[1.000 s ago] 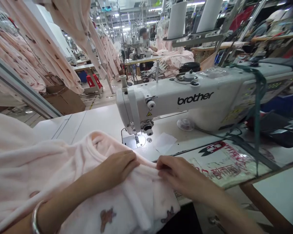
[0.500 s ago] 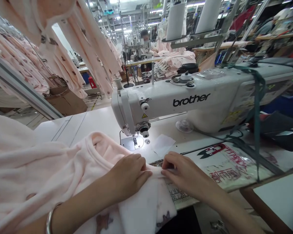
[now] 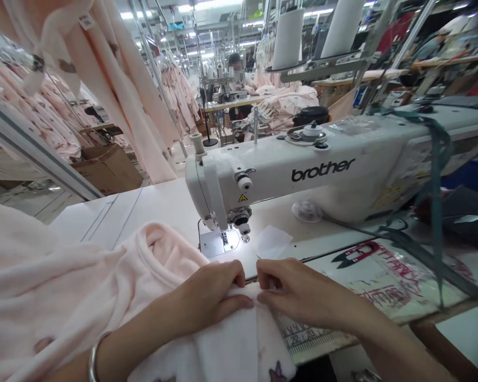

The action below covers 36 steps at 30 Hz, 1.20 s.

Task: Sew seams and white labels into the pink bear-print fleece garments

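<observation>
Pinching the edge of a soft pink cloth (image 3: 119, 286), the left hand (image 3: 213, 297) and the right hand (image 3: 295, 292) are near each other, with a little bit of cloth between them. On each hand, the thumb and fingers are clamped on the cloth. The cloth lies in a big heap, from the middle of the view out to eight o'clock. A round shiny bangle (image 3: 93, 358) is on the left wrist. From the hands, the needle part (image 3: 225, 237) of the white sewing machine (image 3: 271, 164) is at eleven o'clock, over a bright metal plate (image 3: 212, 244). The cloth is near the plate. A thin white scrap (image 3: 273, 241) lies at one o'clock. Ruler marks (image 3: 314, 339) show at four o'clock.
</observation>
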Each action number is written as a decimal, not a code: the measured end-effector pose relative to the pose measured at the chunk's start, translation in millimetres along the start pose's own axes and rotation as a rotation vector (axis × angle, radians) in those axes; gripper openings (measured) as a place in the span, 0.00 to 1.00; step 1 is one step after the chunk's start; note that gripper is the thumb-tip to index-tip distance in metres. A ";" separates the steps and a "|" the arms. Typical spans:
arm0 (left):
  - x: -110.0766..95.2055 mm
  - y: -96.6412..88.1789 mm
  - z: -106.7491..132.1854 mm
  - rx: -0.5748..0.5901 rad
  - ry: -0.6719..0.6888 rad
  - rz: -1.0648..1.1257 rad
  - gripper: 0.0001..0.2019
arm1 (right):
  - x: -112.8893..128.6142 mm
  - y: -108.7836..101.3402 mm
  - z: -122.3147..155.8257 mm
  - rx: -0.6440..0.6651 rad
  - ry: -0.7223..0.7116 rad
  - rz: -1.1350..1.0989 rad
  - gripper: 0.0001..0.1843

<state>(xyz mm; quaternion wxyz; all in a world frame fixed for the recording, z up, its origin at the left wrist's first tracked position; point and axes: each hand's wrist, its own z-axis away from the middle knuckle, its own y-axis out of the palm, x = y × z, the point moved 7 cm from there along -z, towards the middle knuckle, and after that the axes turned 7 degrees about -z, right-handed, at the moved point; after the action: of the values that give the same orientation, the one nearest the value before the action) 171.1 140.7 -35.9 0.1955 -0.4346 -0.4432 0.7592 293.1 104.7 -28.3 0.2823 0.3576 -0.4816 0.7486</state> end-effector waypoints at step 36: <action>6.5 -11.0 11.4 -0.170 -0.099 0.281 0.05 | 9.5 4.5 -1.3 0.098 0.082 -0.109 0.05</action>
<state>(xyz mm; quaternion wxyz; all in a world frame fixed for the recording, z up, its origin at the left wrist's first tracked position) 157.1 145.2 -27.2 0.0275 -0.4693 -0.4498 0.7594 283.7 104.9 -23.3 0.3242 0.3658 -0.4124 0.7688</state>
